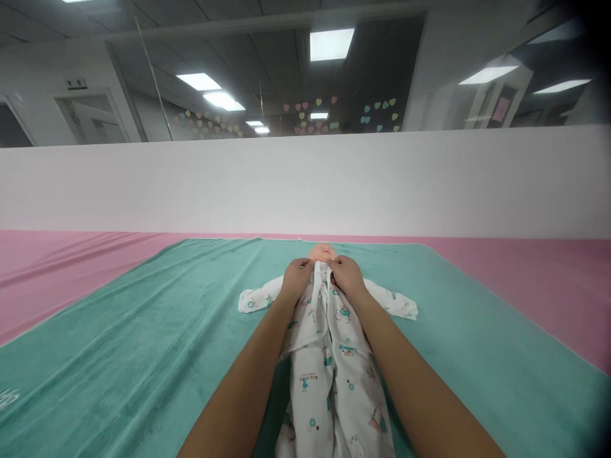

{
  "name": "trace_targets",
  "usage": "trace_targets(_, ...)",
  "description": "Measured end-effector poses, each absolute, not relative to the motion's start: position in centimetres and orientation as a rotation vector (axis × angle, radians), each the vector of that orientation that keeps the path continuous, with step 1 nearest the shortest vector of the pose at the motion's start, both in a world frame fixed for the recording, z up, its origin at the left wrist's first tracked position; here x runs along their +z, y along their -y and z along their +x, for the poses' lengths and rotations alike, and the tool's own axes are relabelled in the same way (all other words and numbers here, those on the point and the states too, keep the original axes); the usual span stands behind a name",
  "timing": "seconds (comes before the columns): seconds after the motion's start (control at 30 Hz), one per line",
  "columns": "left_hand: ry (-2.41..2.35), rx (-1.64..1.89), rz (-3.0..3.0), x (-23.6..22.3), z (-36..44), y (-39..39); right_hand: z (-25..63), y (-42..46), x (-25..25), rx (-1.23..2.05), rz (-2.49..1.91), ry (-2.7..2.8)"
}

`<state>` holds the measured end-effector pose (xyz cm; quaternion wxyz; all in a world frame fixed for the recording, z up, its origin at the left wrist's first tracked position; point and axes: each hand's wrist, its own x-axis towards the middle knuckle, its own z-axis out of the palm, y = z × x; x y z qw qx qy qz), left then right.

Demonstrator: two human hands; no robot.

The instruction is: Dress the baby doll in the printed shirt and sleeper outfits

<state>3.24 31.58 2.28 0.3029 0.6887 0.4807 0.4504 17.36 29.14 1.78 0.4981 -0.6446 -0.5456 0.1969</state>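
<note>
A baby doll point(323, 251) lies on its back with its head toward the far edge of a green towel. It wears a white printed baby top point(305, 321), with both sleeves spread out sideways, and white printed pants point(312, 394) below. At the neckline, my left hand point(298, 277) pinches the left front edge of the top. My right hand point(347, 275) grips the opposite edge at the collar. The two front edges lie close together, with a narrow gap running down the chest. Whether a fastener sits between my fingers is hidden.
The green towel point(143, 356) covers a pink sheet point(525, 280) that shows along both sides. Beyond stands a white low wall point(305, 184), with a dark window point(334, 83) bearing heart stickers above it. White lettering marks the towel at far left.
</note>
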Motion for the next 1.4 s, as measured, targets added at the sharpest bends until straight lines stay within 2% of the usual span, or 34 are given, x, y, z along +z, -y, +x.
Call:
trace_targets(0.23, -1.263, 1.073, 2.007, 2.0, 3.5, -31.8, 16.6, -29.0, 2.3, 0.408, -1.49, 1.392)
trace_targets(0.53, -1.341, 1.162, 1.977, 2.0, 4.0, -31.3, 17.7, -29.3, 1.7, 0.39, -1.591, 1.173)
trace_targets(0.77, -1.247, 1.171, 1.974, 3.3, 4.8, -30.2, 17.6, -29.4, 1.2, 0.537, -1.464, 1.115)
trace_targets(1.07, -1.06, 1.104, 2.012, 2.8, 4.5, -30.6, 17.6, -29.4, 0.7, 0.717, -1.273, 1.111)
trace_targets(1.4, -1.093, 1.098, 1.922, 2.7, 4.5, -30.8, 17.3, -28.9, 1.3, 0.784, -1.217, 1.046)
